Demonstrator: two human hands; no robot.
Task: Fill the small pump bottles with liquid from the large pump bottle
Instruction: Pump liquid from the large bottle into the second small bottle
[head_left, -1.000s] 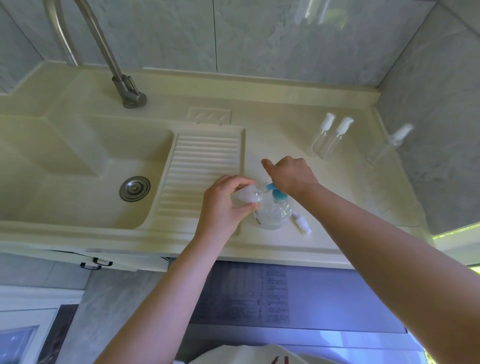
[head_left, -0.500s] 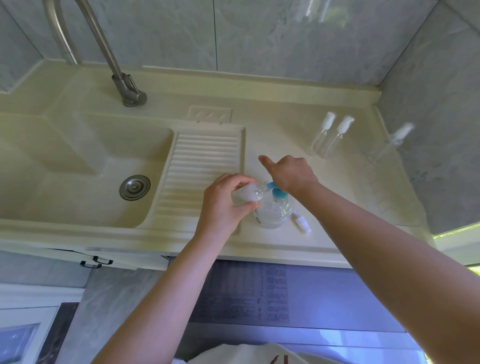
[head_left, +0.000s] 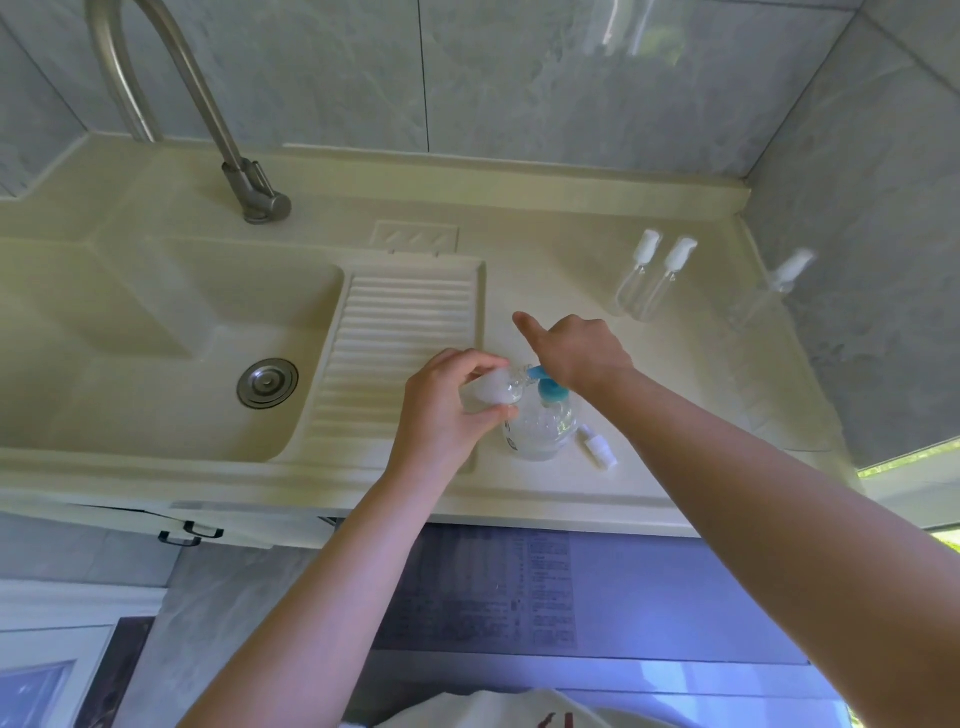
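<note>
Left hand (head_left: 447, 410) wraps a small clear bottle (head_left: 491, 389), tipped sideways with its mouth at the blue spout of the big pump bottle (head_left: 540, 423) on the cream counter (head_left: 545, 291). Right hand (head_left: 579, 351) covers the pump head, index finger stretched out; its grip underneath is hidden. Liquid level is hard to read. Three more small bottles (head_left: 652, 275) stand near the wall, and a loose white cap (head_left: 597, 447) lies just beside.
</note>
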